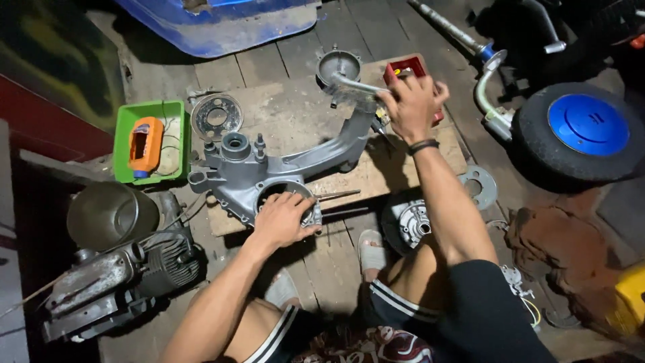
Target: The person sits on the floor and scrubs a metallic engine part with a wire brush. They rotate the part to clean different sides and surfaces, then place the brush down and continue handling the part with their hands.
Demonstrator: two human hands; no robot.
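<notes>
Left hand [282, 222] presses flat, open, steadying the grey engine casing [269, 171]; right hand [411, 104], at two o'clock, grips a metal tool [356, 85]

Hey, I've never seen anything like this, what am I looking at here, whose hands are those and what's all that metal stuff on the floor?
This is one picture from a camera worn on a person's head, looking down at their own two bare hands as they sit on a wooden plank floor. The left hand rests on the round opening of a grey cast-metal engine casing, which lies on a flat wooden board. The right hand is raised over the casing's long arm and closes its grip on a small item I cannot make out, beside a small red box. Around them lie a green plastic tray holding an orange device, a round metal plate with holes, a dark finned engine and a black tyre with a blue hub.
</notes>
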